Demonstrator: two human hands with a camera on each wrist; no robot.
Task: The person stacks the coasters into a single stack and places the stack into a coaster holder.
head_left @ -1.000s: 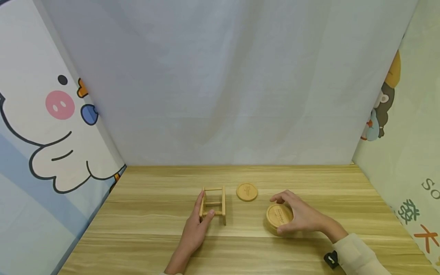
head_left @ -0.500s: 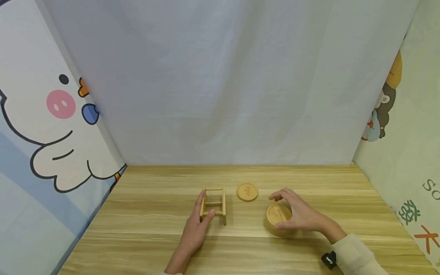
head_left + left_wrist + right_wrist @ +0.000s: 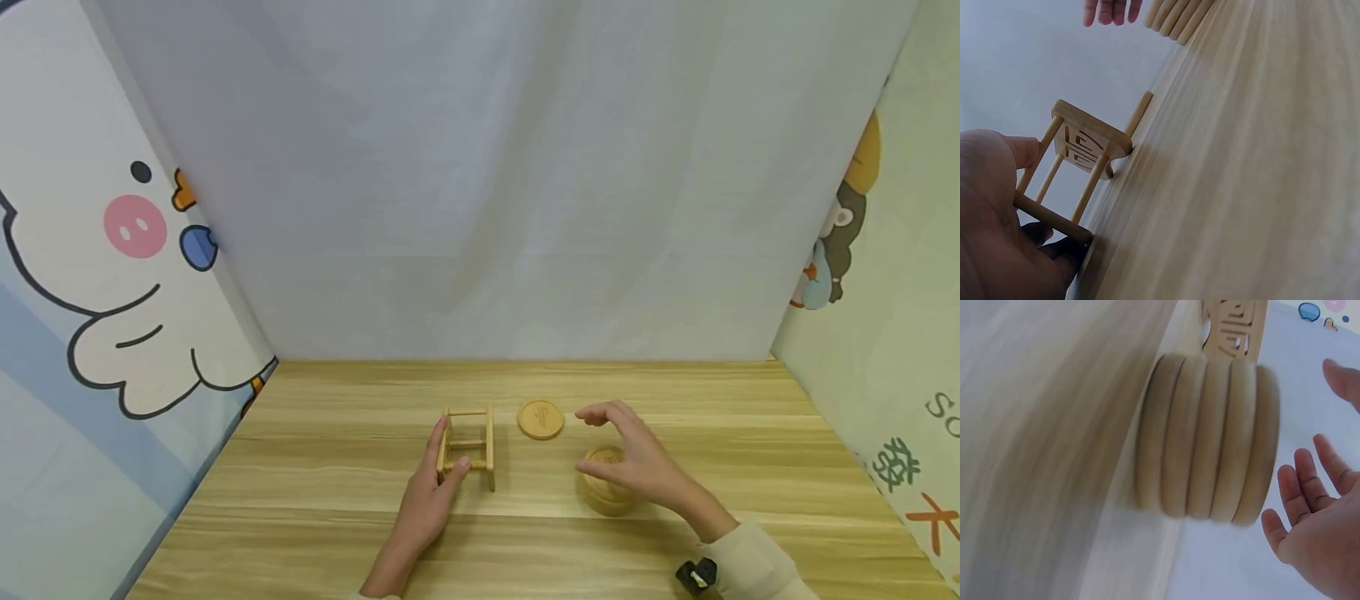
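While my left hand (image 3: 426,502) grips the rack (image 3: 490,446), my right hand (image 3: 640,464) hovers empty, unclenched, above the coaster stack (image 3: 609,502); probably pickup step, next needs a pinch.

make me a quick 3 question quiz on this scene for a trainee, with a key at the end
1. Count: going by the right wrist view, how many pieces make up the stack of discs?
2. True or false: the left hand holds the wooden rack, and the right hand is not gripping the stack of discs.
3. Multiple choice: where does the lone disc lie?
A) inside the wooden rack
B) on the table
C) on top of the stack of discs

Key: 1. Five; 2. True; 3. B
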